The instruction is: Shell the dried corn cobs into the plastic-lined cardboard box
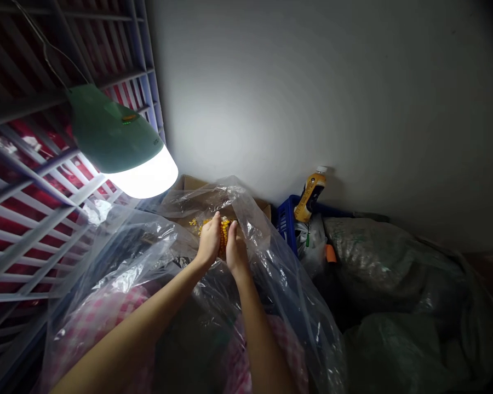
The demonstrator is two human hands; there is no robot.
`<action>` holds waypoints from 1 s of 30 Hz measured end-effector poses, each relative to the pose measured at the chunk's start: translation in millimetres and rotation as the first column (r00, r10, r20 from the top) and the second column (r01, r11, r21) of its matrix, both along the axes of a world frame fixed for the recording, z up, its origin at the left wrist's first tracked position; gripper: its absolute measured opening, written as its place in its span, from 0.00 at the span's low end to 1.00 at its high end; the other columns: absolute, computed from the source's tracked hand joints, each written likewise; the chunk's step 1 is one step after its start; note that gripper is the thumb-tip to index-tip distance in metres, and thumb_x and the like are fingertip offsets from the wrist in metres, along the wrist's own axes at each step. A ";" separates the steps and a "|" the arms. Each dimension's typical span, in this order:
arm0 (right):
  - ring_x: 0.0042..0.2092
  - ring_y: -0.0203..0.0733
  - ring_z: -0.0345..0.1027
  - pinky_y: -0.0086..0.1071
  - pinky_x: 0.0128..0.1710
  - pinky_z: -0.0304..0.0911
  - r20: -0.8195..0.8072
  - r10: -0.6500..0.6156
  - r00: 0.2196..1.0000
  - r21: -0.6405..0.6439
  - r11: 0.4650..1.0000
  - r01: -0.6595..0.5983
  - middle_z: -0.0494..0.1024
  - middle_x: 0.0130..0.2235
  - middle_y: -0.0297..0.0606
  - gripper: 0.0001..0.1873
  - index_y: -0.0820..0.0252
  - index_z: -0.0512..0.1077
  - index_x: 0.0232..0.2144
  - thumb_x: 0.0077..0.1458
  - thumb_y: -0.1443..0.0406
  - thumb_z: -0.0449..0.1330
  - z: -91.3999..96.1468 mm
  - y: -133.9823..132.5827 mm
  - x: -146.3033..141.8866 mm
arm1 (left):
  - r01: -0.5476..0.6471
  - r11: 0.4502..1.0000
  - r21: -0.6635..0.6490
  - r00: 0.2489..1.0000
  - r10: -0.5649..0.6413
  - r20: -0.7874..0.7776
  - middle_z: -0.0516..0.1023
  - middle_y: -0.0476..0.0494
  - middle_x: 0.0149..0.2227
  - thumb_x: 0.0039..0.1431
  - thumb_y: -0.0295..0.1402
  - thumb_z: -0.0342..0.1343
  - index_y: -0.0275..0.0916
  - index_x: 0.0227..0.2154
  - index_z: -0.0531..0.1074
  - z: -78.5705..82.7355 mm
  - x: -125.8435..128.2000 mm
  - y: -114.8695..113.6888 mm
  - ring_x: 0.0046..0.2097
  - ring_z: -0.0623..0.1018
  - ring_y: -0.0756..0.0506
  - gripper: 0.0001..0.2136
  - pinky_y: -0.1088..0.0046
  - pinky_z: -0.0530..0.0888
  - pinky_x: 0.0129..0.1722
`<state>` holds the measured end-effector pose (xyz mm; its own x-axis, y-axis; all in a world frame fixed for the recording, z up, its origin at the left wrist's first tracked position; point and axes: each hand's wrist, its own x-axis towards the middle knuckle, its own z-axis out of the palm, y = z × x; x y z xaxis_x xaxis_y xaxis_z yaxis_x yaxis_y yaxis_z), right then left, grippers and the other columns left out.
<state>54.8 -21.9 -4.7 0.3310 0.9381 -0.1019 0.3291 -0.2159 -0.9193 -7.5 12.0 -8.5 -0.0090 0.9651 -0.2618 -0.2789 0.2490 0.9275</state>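
Both my hands grip an ear of corn (224,236) with yellow-orange kernels, over a clear plastic sheet (267,273) spread across my lap. My left hand (210,241) is closed around its left side, the thumb pointing up along the ear. Closed on the right side is my right hand (235,250), its thumb also pressed against the kernels. Loose yellow kernels (193,222) lie just left of the ear. Most of the fingers and the lower part of the ear are hidden behind my palms.
A lit green lamp (123,145) hangs on the left from a plastic crate (61,197). Behind the sheet stands a cardboard box (191,183). To the right are a blue basket (286,221), a yellow-labelled bottle (310,194) and large dark sacks (386,268). A wall (312,98) rises behind.
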 end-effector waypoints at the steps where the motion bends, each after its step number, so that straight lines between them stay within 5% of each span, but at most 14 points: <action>1: 0.42 0.44 0.70 0.32 0.39 0.62 -0.013 0.060 0.998 0.018 0.998 -0.059 0.78 0.34 0.44 0.32 0.61 0.73 0.40 0.54 0.46 0.40 1.8 -1.7 -0.7 | -0.006 1.000 0.026 1.000 0.007 -0.025 0.69 0.48 0.18 0.49 0.50 0.48 0.35 0.18 0.67 4.3 -2.1 -0.8 0.22 0.67 0.51 0.20 0.76 0.65 0.23; 4: 0.46 0.45 0.68 0.33 0.42 0.61 -0.033 0.132 0.991 0.024 0.991 -0.131 0.77 0.39 0.44 0.30 0.61 0.70 0.44 0.53 0.47 0.44 4.0 -6.3 -5.5 | 0.000 0.997 0.071 0.998 0.004 -0.055 0.70 0.46 0.19 0.51 0.50 0.46 0.35 0.19 0.68 12.7 -7.4 -2.7 0.23 0.68 0.50 0.22 0.75 0.65 0.24; 14: 0.47 0.43 0.68 0.33 0.44 0.60 -0.030 0.000 1.000 0.059 0.998 0.002 0.76 0.43 0.45 0.29 0.61 0.71 0.43 0.58 0.53 0.37 -5.2 -7.6 -17.5 | -0.009 0.998 0.062 0.996 0.014 -0.086 0.68 0.48 0.17 0.51 0.49 0.47 0.36 0.16 0.64 2.5 -6.2 -0.1 0.22 0.67 0.51 0.20 0.76 0.63 0.24; 19: 0.35 0.46 0.72 0.33 0.32 0.64 -0.037 -0.141 0.989 -0.150 0.980 0.134 0.78 0.32 0.50 0.36 0.66 0.75 0.31 0.55 0.47 0.36 -4.1 -3.2 -15.2 | -0.048 0.999 -0.005 0.999 0.047 -0.026 0.63 0.52 0.15 0.49 0.49 0.49 0.37 0.16 0.61 -0.2 -3.6 -0.1 0.19 0.62 0.53 0.19 0.77 0.60 0.19; 21: 0.33 0.45 0.72 0.32 0.30 0.64 -0.125 -0.158 0.979 -0.179 0.975 0.135 0.78 0.32 0.50 0.38 0.66 0.75 0.33 0.54 0.45 0.35 -4.0 -0.7 -9.4 | -0.052 0.998 -0.027 0.998 0.053 0.025 0.66 0.51 0.17 0.49 0.49 0.49 0.37 0.18 0.62 1.6 -3.7 0.3 0.20 0.65 0.52 0.19 0.77 0.63 0.20; 25: 0.33 0.39 0.72 0.30 0.30 0.64 -0.334 0.007 0.942 -0.087 0.995 -0.038 0.77 0.36 0.44 0.39 0.63 0.70 0.45 0.54 0.46 0.30 -0.9 0.7 5.7 | -0.075 0.996 -0.044 0.993 0.079 0.086 0.72 0.45 0.22 0.49 0.50 0.47 0.35 0.22 0.66 6.4 -7.2 5.1 0.23 0.70 0.49 0.20 0.74 0.67 0.25; 30: 0.29 0.40 0.70 0.30 0.29 0.63 -0.102 0.199 0.975 -0.076 0.975 -0.207 0.77 0.31 0.40 0.30 0.61 0.72 0.40 0.51 0.45 0.45 3.8 -5.3 2.9 | -0.148 0.984 -0.101 0.982 0.158 0.105 0.74 0.42 0.23 0.49 0.50 0.45 0.34 0.24 0.69 5.5 -10.3 13.7 0.25 0.72 0.48 0.21 0.73 0.69 0.27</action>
